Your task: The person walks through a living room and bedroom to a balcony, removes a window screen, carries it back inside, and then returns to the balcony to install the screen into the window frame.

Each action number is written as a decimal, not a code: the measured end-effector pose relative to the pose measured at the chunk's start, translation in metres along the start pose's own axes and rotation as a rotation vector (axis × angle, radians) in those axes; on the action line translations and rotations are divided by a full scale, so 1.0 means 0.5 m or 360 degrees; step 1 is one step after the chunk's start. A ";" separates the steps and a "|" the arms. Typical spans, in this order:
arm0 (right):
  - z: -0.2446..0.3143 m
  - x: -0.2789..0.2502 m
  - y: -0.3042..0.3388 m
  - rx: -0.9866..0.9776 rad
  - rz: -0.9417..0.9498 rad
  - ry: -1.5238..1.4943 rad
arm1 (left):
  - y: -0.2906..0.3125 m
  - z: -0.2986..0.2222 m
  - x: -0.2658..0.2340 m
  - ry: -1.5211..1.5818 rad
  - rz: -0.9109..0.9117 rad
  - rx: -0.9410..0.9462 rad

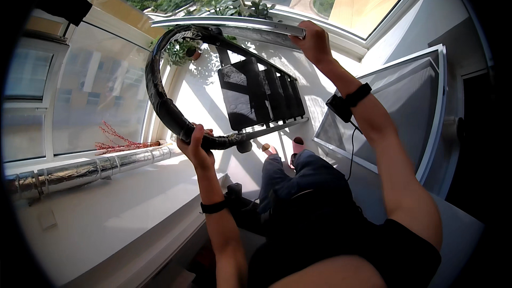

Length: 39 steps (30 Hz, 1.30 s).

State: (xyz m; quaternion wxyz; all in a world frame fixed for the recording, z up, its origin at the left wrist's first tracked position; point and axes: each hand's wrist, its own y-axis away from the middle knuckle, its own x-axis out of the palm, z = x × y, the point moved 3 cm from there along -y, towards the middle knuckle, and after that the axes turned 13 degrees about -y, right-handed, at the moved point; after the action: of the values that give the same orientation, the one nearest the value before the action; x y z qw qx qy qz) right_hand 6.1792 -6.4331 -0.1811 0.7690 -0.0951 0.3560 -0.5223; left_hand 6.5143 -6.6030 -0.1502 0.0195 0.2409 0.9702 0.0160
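Presently: left grip [196,150] clasps curved, shiny black tube [154,88], likely stiff, best held there; right grip [313,44], silver metal bar [261,24].

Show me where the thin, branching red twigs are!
In the head view, the thin, branching red twigs are at the left, just above the silver foil-wrapped pipe and left of the person's bare left hand.

Glossy, wrinkled ladder rail [153,77]; smooth metallic bar [229,21]; shiny foil-clad pipe [109,164]

Hard sun pours in here through the windows [298,0], casting sharp shadows across the floor [205,98]. Straight edges bow toward the dark rim.
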 end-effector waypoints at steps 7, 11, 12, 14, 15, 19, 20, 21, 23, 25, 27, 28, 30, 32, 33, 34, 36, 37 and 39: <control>0.044 0.007 0.064 -0.0027 -0.0074 0.0042 | -0.009 0.014 -0.019 0.0071 0.0061 0.0007; 0.048 -0.001 0.088 -0.0040 -0.0121 -0.0013 | -0.006 0.005 -0.012 0.0002 0.0111 0.0000; 0.044 -0.009 0.087 -0.0018 -0.0128 0.0006 | -0.004 0.003 -0.011 -0.0011 0.0102 -0.0013; 0.038 -0.033 0.085 0.0026 -0.0140 0.0035 | -0.002 -0.002 -0.011 -0.0032 0.0087 -0.0027; 0.029 -0.045 0.088 0.0070 -0.0149 0.0032 | -0.003 -0.001 -0.011 -0.0047 0.0115 -0.0019; 0.000 -0.085 0.100 0.0139 -0.0195 0.0061 | -0.015 -0.020 -0.015 -0.0228 -0.0022 0.0124; -0.007 -0.093 0.103 0.0141 -0.0222 0.0068 | -0.030 -0.042 -0.014 -0.0420 -0.0076 0.0282; -0.013 -0.098 0.105 0.0142 -0.0244 0.0066 | -0.037 -0.078 -0.004 -0.0357 -0.0126 0.0220; -0.020 -0.100 0.107 0.0211 -0.0208 0.0064 | -0.065 -0.133 0.011 -0.0437 -0.0040 0.0250; -0.027 -0.108 0.104 0.0225 -0.0219 0.0107 | -0.109 -0.132 0.004 -0.0451 0.0202 0.0076; -0.043 -0.113 0.106 0.0246 -0.0229 0.0124 | -0.102 -0.127 0.004 -0.0413 0.0099 0.0152; -0.049 -0.116 0.107 0.0242 -0.0228 0.0125 | -0.099 -0.121 0.004 -0.0405 0.0065 0.0162; -0.047 -0.125 0.112 0.0270 -0.0216 0.0122 | -0.095 -0.119 0.004 -0.0405 0.0025 0.0151; -0.044 -0.137 0.117 0.0260 -0.0232 0.0135 | -0.095 -0.126 0.006 -0.0421 0.0016 0.0109; -0.046 -0.141 0.122 0.0259 -0.0243 0.0138 | -0.097 -0.125 0.004 -0.0407 0.0028 0.0122; -0.051 -0.145 0.126 0.0222 -0.0259 0.0121 | -0.101 -0.122 0.001 -0.0393 0.0042 0.0135; -0.056 -0.154 0.130 0.0204 -0.0246 0.0134 | -0.106 -0.117 -0.005 -0.0378 0.0068 0.0161; -0.059 -0.158 0.134 0.0198 -0.0240 0.0149 | -0.108 -0.113 -0.006 -0.0377 0.0081 0.0174; -0.066 -0.155 0.139 0.0199 -0.0241 0.0138 | -0.108 -0.109 -0.004 -0.0345 0.0100 0.0171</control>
State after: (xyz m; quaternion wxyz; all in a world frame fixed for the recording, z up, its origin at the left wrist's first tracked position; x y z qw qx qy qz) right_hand 6.1932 -6.3278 -0.2065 0.7157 -0.0509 0.3477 -0.6036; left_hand 6.4883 -6.6530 -0.0981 0.1110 0.2723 0.9538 -0.0616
